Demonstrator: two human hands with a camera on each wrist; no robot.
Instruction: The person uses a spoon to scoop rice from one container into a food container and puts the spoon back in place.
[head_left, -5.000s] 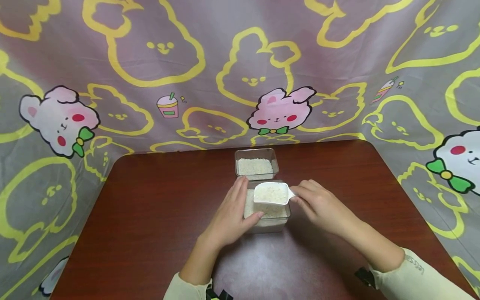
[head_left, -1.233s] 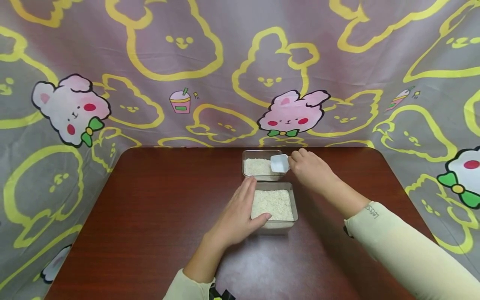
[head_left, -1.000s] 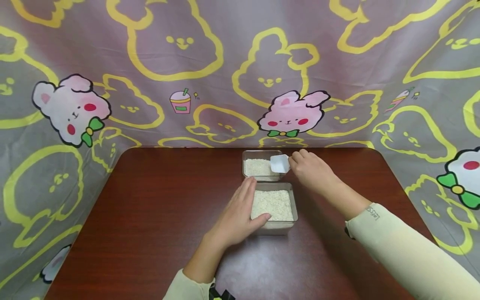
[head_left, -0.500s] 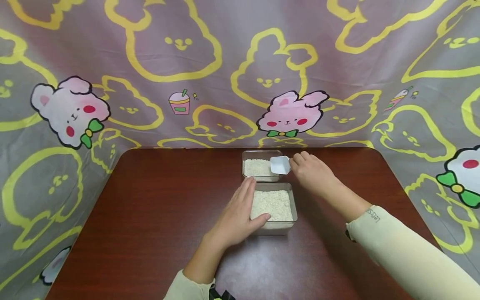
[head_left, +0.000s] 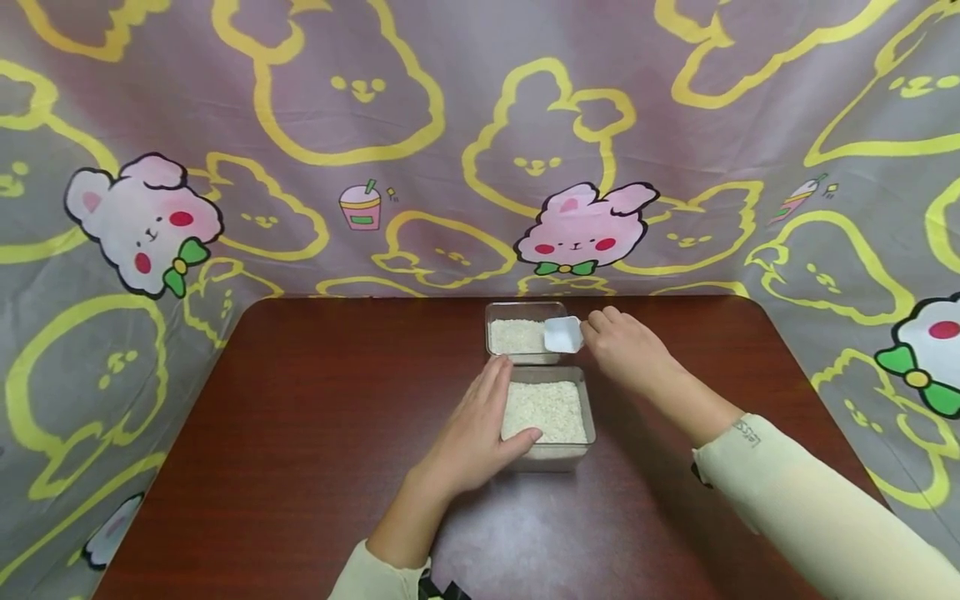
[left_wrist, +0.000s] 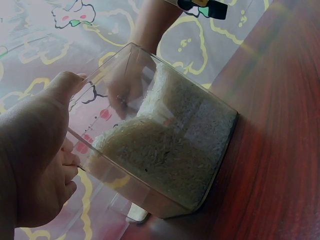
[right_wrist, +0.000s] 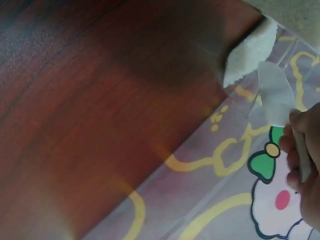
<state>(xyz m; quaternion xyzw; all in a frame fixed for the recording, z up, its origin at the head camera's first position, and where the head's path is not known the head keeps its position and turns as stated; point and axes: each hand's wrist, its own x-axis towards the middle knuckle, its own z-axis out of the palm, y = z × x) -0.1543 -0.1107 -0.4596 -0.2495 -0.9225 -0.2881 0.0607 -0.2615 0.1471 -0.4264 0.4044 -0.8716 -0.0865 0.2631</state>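
My right hand (head_left: 626,346) grips the handle of a white scoop (head_left: 562,335). The scoop is tipped over the right side of the far clear container (head_left: 525,358), its smooth outside facing up. In the right wrist view, the fingers curl round the scoop's handle (right_wrist: 303,157). White rice (head_left: 516,336) lies inside the far container. My left hand (head_left: 476,433) rests at the left side of the near clear container (head_left: 551,458), fingers straight, thumb across its front rim. That container holds more rice (left_wrist: 165,145), heaped unevenly in the left wrist view.
Both containers stand in line on a dark red-brown wooden table (head_left: 315,433), the far one near its back edge. A grey cloth (head_left: 420,125) with yellow outlines and cartoon rabbits hangs behind the table and along its sides.
Five seconds ago the scoop was level and full of rice over the near container; it has since moved to the far one and tipped. Lately it shifts slightly right. The left hand stays put.
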